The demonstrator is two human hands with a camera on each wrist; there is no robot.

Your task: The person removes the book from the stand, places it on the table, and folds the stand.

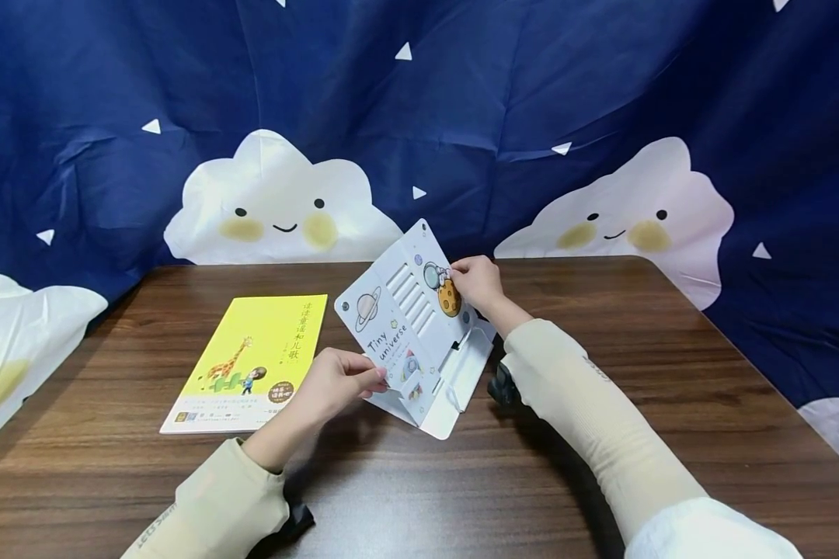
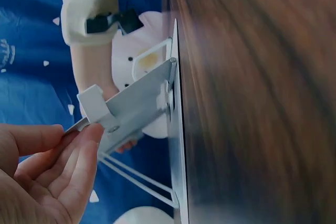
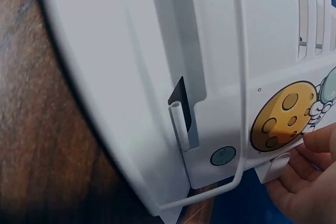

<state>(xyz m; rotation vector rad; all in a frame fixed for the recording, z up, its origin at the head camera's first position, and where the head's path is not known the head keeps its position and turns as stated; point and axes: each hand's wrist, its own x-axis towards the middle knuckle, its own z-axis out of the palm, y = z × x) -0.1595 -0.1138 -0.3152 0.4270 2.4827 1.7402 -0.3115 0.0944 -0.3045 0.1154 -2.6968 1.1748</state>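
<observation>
A white folding book stand (image 1: 372,328) printed with planets, an astronaut and "Tiny universe" stands on the table, its slotted back panel tilted up from the flat base plate (image 1: 474,365). My left hand (image 1: 337,380) pinches the panel's left edge between thumb and fingers, beside a small white side tab (image 2: 93,104). At the opposite edge my right hand (image 1: 480,284) pinches the panel near the orange planet (image 3: 283,116), next to another bent tab (image 3: 276,167). A white wire page holder (image 3: 242,77) crosses the panel's front. The fingertips behind the panel are partly hidden.
A yellow book (image 1: 266,349) with a giraffe on its cover lies flat to the left of the stand. The brown wooden table (image 1: 601,326) ends at a dark blue curtain (image 1: 461,93) with smiling clouds. Dark wrist cameras (image 1: 503,386) sit under the sleeves.
</observation>
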